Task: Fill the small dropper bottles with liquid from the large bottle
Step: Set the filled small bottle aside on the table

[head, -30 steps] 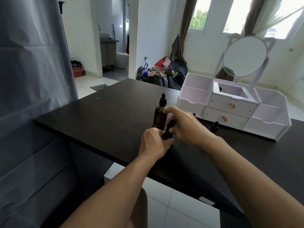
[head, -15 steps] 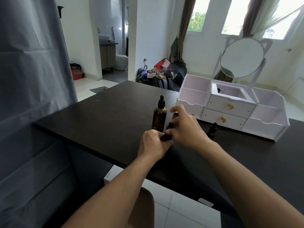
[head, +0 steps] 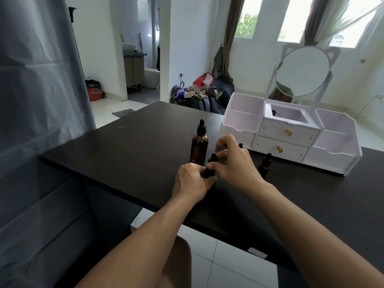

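Note:
A large amber bottle (head: 199, 148) with a black dropper cap stands upright on the dark table (head: 128, 146). Just in front of it, my left hand (head: 192, 180) grips the body of a small dark dropper bottle (head: 209, 172). My right hand (head: 233, 163) pinches that bottle's black dropper cap (head: 213, 157) from the right. Another small dropper bottle (head: 264, 165) stands to the right of my right hand. The black tip of a third (head: 240, 145) shows just behind my right hand's knuckles.
A white vanity organiser (head: 336, 150) with drawers and a round mirror (head: 302, 71) stands at the back right of the table. A grey curtain (head: 37, 100) hangs on the left. The table's near edge runs just below my wrists.
The camera has shifted slightly. My right fingers have moved a little on the small bottle's cap, and the cap's tip now shows between my hands. The left hand keeps its grip.

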Action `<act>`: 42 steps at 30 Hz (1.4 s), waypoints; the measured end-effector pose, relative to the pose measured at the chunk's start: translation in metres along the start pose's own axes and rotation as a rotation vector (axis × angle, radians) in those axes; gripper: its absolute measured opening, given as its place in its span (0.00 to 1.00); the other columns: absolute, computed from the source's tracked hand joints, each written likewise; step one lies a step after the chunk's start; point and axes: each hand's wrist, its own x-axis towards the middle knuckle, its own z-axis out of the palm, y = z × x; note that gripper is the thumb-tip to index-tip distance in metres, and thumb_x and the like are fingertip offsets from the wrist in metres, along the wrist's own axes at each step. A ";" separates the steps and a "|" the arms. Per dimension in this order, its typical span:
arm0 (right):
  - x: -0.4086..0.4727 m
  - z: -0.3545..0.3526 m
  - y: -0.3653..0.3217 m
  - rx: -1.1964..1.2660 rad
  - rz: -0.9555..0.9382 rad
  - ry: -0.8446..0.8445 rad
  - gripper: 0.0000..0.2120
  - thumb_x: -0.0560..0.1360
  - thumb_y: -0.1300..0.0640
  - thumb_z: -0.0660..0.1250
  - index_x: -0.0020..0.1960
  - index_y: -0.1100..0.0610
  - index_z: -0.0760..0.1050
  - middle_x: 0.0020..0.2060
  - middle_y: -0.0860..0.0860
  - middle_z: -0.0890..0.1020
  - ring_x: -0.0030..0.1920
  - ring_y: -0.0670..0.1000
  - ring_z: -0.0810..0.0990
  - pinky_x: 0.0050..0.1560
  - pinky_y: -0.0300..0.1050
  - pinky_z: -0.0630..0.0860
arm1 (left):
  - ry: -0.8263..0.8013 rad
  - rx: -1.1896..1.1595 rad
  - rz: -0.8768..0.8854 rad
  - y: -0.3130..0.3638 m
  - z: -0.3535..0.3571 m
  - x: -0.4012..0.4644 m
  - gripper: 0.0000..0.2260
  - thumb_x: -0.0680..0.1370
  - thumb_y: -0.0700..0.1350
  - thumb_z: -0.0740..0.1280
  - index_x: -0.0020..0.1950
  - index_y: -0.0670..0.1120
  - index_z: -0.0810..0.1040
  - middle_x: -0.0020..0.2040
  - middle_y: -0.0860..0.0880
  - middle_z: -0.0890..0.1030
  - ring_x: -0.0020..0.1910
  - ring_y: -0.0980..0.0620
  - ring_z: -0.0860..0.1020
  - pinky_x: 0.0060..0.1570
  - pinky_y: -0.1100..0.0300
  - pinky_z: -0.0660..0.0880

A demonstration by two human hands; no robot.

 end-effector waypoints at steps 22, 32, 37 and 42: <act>-0.114 -0.057 0.084 -0.476 0.120 -0.412 0.37 0.68 0.27 0.35 0.76 0.34 0.44 0.77 0.36 0.44 0.77 0.40 0.38 0.79 0.48 0.39 | -0.087 0.225 0.076 0.033 0.024 0.001 0.14 0.71 0.59 0.73 0.50 0.51 0.83 0.43 0.53 0.82 0.44 0.55 0.79 0.47 0.55 0.78; -0.136 -0.101 0.122 -0.569 0.455 -0.305 0.36 0.72 0.27 0.39 0.77 0.36 0.43 0.79 0.41 0.44 0.79 0.46 0.40 0.78 0.54 0.40 | -0.174 0.261 0.181 0.075 0.084 -0.001 0.15 0.73 0.60 0.71 0.52 0.52 0.83 0.43 0.52 0.81 0.46 0.52 0.79 0.46 0.57 0.76; -0.133 -0.108 0.138 -0.572 0.528 -0.269 0.31 0.76 0.29 0.43 0.77 0.35 0.43 0.79 0.43 0.44 0.79 0.47 0.41 0.78 0.57 0.40 | -0.184 0.298 0.231 0.094 0.111 -0.004 0.15 0.74 0.61 0.69 0.53 0.53 0.83 0.47 0.51 0.82 0.49 0.51 0.79 0.43 0.59 0.73; -0.134 -0.105 0.139 -0.580 0.551 -0.207 0.32 0.77 0.30 0.43 0.78 0.38 0.43 0.80 0.44 0.45 0.79 0.48 0.41 0.78 0.57 0.39 | -0.168 0.330 0.231 0.108 0.134 0.001 0.17 0.74 0.62 0.68 0.56 0.53 0.83 0.48 0.50 0.83 0.51 0.50 0.80 0.42 0.59 0.70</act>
